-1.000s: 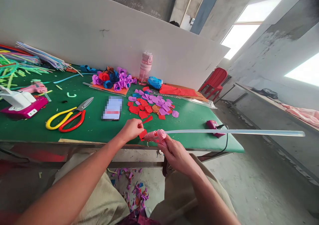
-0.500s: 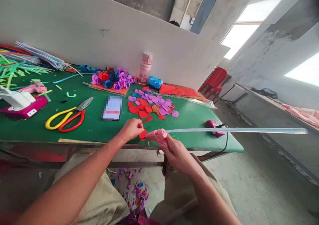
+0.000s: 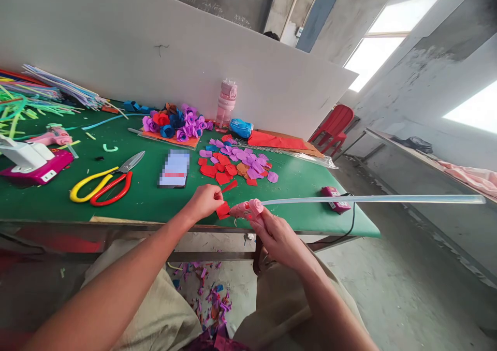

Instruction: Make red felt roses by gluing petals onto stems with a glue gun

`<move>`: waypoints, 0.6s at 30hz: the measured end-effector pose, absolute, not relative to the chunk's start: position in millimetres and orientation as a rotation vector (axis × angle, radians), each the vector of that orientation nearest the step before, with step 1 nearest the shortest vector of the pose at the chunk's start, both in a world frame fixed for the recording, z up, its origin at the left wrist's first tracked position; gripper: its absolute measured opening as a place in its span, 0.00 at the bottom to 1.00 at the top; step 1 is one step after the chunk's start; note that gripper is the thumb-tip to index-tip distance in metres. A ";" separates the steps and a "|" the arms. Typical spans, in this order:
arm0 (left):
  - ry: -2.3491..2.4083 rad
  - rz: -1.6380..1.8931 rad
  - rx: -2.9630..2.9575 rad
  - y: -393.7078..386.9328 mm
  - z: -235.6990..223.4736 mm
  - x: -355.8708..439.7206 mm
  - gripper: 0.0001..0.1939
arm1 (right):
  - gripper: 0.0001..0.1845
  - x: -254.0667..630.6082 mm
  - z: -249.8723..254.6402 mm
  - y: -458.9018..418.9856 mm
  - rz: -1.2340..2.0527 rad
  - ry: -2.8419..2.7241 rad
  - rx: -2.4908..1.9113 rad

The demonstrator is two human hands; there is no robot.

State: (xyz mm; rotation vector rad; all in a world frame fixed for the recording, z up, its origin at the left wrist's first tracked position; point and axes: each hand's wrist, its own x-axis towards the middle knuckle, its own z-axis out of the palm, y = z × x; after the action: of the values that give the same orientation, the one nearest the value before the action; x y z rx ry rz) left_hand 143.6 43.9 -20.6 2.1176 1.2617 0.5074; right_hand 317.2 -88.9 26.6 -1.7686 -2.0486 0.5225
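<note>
My left hand [image 3: 207,201] pinches a piece of red paper [image 3: 222,210] near the table's front edge. In my right hand [image 3: 276,232] is a pink hot glue gun [image 3: 247,209], its nozzle at the right side of the red paper; whether the tip touches it I cannot tell. A long translucent glue stick [image 3: 373,199] sticks out of the gun's back to the right. Just beyond my left hand lies a narrow red strip [image 3: 230,186]. Behind it spreads a pile of cut petals [image 3: 243,157] in red, purple, brown and blue.
Scissors [image 3: 112,177], a phone [image 3: 174,169] and finished paper flowers [image 3: 178,123] occupy the green table [image 3: 147,206]. A pink bottle [image 3: 226,104] stands by the white board. Left are a power strip [image 3: 58,163] and a second glue gun [image 3: 52,136]; right, a corded maroon box [image 3: 335,200].
The glue gun and my right hand have shifted slightly to the right, with the nozzle drawn back a little across the red paper. My left hand stays in place.
</note>
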 end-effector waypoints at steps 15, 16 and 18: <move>1.264 0.507 2.109 44.0 -20.1 143.7 0.05 | 0.15 321.4 29.4 -91.0 0.488 -2.001 -1.763; 1.266 0.509 2.108 43.8 -19.7 143.7 0.05 | 0.15 320.5 30.6 -91.8 0.494 -1.995 -1.760; 1.269 0.506 2.111 43.6 -19.4 143.7 0.05 | 0.16 318.7 32.1 -93.4 0.513 -1.986 -1.764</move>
State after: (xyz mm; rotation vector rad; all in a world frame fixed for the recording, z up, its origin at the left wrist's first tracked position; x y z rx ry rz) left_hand 143.7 43.6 -19.4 2.1105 1.2686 0.5063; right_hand 318.7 -93.4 32.1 -1.7643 -1.9864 0.5127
